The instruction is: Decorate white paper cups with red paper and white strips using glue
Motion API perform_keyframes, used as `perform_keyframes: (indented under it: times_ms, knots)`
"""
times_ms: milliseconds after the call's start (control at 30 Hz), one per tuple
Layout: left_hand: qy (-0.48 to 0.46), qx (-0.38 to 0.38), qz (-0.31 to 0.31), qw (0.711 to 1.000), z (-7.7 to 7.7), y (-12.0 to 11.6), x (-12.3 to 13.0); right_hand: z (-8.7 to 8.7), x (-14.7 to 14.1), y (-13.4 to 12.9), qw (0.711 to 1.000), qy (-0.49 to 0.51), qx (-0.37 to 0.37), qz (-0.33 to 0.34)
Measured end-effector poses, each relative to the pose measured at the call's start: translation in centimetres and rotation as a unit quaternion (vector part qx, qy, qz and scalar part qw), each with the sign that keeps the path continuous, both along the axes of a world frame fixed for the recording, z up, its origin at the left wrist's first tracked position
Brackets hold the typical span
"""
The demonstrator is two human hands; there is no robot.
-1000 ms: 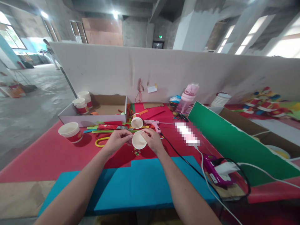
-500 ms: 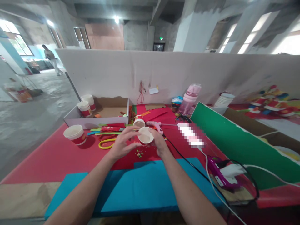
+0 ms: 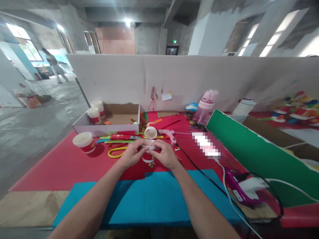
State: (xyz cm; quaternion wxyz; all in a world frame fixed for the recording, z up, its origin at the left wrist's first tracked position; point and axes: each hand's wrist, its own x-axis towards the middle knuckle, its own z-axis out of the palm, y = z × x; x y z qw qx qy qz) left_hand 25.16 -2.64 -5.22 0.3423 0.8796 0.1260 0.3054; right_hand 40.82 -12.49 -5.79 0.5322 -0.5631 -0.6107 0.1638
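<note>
A red and white paper cup is upright between my hands. My left hand pinches its white rim from the left, fingers bent over the edge. On the opposite side, my right hand grips the same rim with thumb and fingers closed. Just beyond it, another paper cup lies on its side with its mouth facing me. A pink glue gun rests right of that cup. Yellow-handled scissors lie left of my left hand, partly hidden by it.
Stacked paper cups stand at the left. Behind them, a white box holds more cups. A green-sided box borders the right. Cables run from a purple power strip. A blue board lies nearest me.
The held cup has turned from mouth-toward-me to upright and moved slightly left. Both hands have closed in on its rim. The camera view has shifted slightly.
</note>
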Motion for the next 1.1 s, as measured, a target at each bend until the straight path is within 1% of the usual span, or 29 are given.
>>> perform_keyframes:
  times_ms: [67,167,300,400,500,633,733,833,967,1100]
  knots:
    - [0.005,-0.018,0.000,1.000,-0.2,0.1,0.0,-0.5,0.0,0.2,0.996,0.075,-0.036,0.018]
    - [0.016,-0.042,-0.012,0.999,-0.4,0.4,0.0,-0.9,0.5,0.4,0.982,0.169,-0.069,0.055]
    - [0.015,-0.062,-0.009,0.998,-0.8,0.8,0.1,-0.7,1.4,0.3,0.963,0.212,-0.113,0.124]
    - [0.016,-0.068,-0.005,0.998,-0.9,0.9,0.1,-0.5,1.5,0.1,0.958,0.227,-0.125,0.125]
    - [0.019,-0.050,0.001,0.999,-0.8,0.6,0.1,-0.4,1.3,0.0,0.958,0.236,-0.125,0.107]
    - [0.020,0.013,-0.003,1.000,-0.4,0.3,0.0,-0.2,1.0,-0.1,0.961,0.237,-0.112,0.086]
    - [0.017,0.075,-0.016,0.997,-0.2,0.2,-0.1,0.0,1.3,-0.3,0.962,0.223,-0.116,0.105]
    - [0.018,0.112,-0.021,0.993,-0.2,0.3,-0.1,0.0,1.8,-0.5,0.961,0.212,-0.125,0.126]
    - [0.014,0.131,-0.026,0.991,-0.4,0.4,0.0,-0.1,2.0,-0.5,0.964,0.200,-0.129,0.121]
    - [0.019,0.131,-0.019,0.991,-0.5,0.5,0.0,-0.2,1.7,-0.3,0.966,0.200,-0.125,0.105]
